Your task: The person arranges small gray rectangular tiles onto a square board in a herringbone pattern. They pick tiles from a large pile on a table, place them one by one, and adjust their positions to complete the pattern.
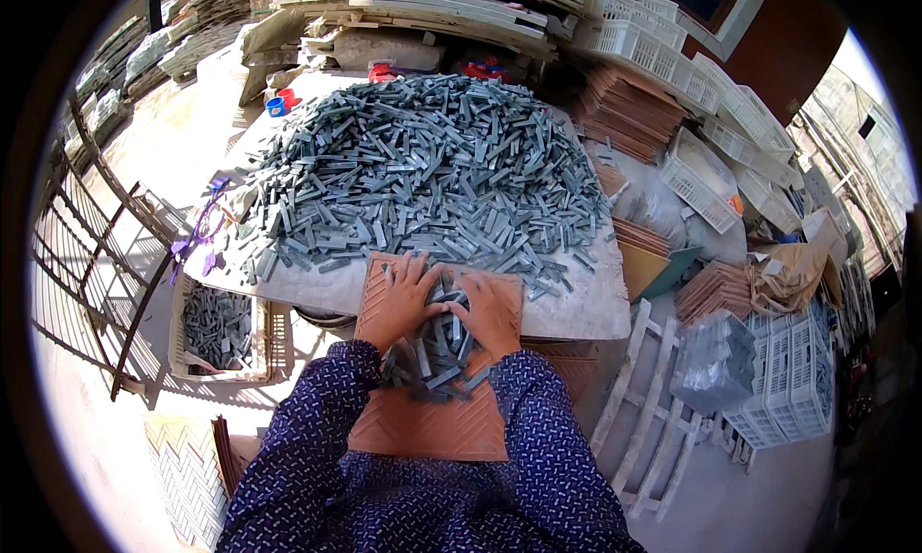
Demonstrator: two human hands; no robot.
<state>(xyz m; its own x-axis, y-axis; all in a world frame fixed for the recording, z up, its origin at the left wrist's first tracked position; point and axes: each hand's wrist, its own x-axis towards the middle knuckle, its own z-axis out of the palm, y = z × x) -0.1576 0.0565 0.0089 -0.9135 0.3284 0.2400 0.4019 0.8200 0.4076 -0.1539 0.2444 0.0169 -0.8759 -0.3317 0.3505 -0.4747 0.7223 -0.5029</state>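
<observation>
A reddish-brown tray [427,430] with a zigzag grooved face lies in front of me, its far end resting on the table edge. Loose grey-green stone strips [444,347] are heaped on its middle. My left hand [408,301] rests on the left side of that heap, fingers stretched forward and apart. From the right, my right hand [488,315] lies against the same strips with its fingers spread and its thumb close to the left one. Neither hand grips a strip that I can see. Beyond them a large pile of stone strips [413,169] covers the table [576,303].
A crate [259,347] of strips stands below the table's left side. At lower left lies a herringbone-filled panel [187,471]. On the right are stacked brown trays [634,107], white plastic crates [706,179] and a pale wooden rack [639,409]. A metal railing [91,255] stands far left.
</observation>
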